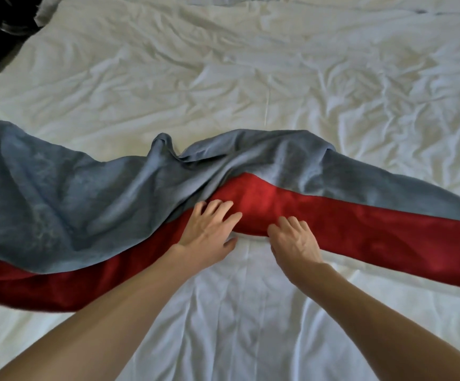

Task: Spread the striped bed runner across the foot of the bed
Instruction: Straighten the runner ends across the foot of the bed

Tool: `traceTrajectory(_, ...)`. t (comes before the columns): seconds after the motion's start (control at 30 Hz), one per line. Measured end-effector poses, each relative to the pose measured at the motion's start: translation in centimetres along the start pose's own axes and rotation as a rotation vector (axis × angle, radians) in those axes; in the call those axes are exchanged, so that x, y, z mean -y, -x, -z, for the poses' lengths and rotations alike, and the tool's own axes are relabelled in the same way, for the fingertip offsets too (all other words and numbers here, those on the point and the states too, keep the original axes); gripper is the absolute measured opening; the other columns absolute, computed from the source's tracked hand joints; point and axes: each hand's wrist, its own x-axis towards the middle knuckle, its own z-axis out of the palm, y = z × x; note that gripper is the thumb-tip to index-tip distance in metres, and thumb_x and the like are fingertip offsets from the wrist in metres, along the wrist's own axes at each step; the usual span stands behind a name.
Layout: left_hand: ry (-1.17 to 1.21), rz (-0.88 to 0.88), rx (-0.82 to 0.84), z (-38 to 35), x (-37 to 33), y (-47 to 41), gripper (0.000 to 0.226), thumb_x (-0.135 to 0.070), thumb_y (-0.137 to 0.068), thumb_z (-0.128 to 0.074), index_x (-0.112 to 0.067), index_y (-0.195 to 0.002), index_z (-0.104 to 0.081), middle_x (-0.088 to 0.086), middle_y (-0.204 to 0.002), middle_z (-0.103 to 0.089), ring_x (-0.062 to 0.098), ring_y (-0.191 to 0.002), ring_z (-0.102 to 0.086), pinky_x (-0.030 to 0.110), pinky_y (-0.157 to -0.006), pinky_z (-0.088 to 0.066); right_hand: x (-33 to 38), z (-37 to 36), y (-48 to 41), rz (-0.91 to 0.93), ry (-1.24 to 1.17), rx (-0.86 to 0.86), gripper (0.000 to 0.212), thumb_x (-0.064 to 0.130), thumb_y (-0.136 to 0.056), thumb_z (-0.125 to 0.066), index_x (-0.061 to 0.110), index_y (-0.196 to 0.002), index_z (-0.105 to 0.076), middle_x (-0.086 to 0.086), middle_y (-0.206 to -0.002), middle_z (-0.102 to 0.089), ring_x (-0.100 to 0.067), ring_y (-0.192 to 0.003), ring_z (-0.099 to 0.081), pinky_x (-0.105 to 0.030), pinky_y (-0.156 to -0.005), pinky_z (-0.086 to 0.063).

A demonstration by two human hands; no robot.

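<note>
The striped bed runner (347, 215), a blue-grey band above a red band, lies across the white bed (237, 312) from the left edge to the right edge. Its middle is bunched up and arched away from me, with folds in the blue part. My left hand (209, 229) rests flat on the runner where blue meets red, fingers spread. My right hand (294, 237) sits on the near red hem just to the right, fingers curled down onto the cloth. Whether either hand pinches the fabric is unclear.
The white sheet is heavily wrinkled beyond the runner. A dark floor and a dark object (0, 26) show past the bed's far left corner. White bedding (168, 1) lies bunched at the top edge.
</note>
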Motion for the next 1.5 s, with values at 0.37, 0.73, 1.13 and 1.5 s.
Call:
traceTrajectory(0.37, 0.091, -0.065, -0.205, -0.7, -1.9, 1.7, 0.025, 0.002, -0.061, -0.076, -0.01, -0.082, -0.071, 0.004, -0.078, -0.07, 0.026, -0.07, -0.065, 0.037, -0.063, -0.051, -1.9, 0.3, 4.2, 0.022, -0.087, 0.02, 0.033, -0.011, -0.04, -0.063, 0.008, -0.065, -0.055, -0.008, -0.064, -0.057, -0.031, -0.063, -0.055, -0.036, -0.061, -0.04)
traceTrajectory(0.73, 0.204, -0.029, -0.31, 0.2, -10.3, 6.2, 0.016, -0.003, -0.06, -0.078, -0.012, -0.072, -0.071, 0.0, -0.059, -0.066, 0.024, -0.053, -0.06, 0.032, -0.048, -0.049, -5.4, 0.3, 12.1, 0.052, -0.046, 0.089, 0.032, -0.003, -0.067, -0.053, 0.016, -0.093, -0.052, -0.001, -0.093, -0.055, -0.024, -0.091, -0.052, -0.031, -0.079, -0.038)
traceTrajectory(1.13, 0.107, -0.15, -0.225, -1.6, -16.0, 11.4, 0.017, -0.007, -0.058, -0.078, -0.019, -0.063, -0.067, -0.004, -0.061, -0.057, 0.017, -0.052, -0.053, 0.028, -0.046, -0.04, -5.0, -0.2, 20.0, -0.033, 0.022, 0.187, 0.029, 0.008, -0.07, -0.062, 0.018, -0.096, -0.054, 0.001, -0.097, -0.058, -0.022, -0.095, -0.053, -0.032, -0.082, -0.039)
traceTrajectory(1.5, 0.126, -0.16, -0.235, -3.3, -18.3, 13.9, 0.014, -0.005, -0.061, -0.078, -0.013, -0.066, -0.068, 0.002, -0.062, -0.057, 0.023, -0.054, -0.054, 0.033, -0.046, -0.042, -4.4, -1.4, 24.2, -0.056, -0.005, 0.167, 0.028, 0.001, -0.072, -0.055, 0.016, -0.097, -0.053, -0.001, -0.099, -0.057, -0.024, -0.096, -0.051, -0.032, -0.083, -0.039)
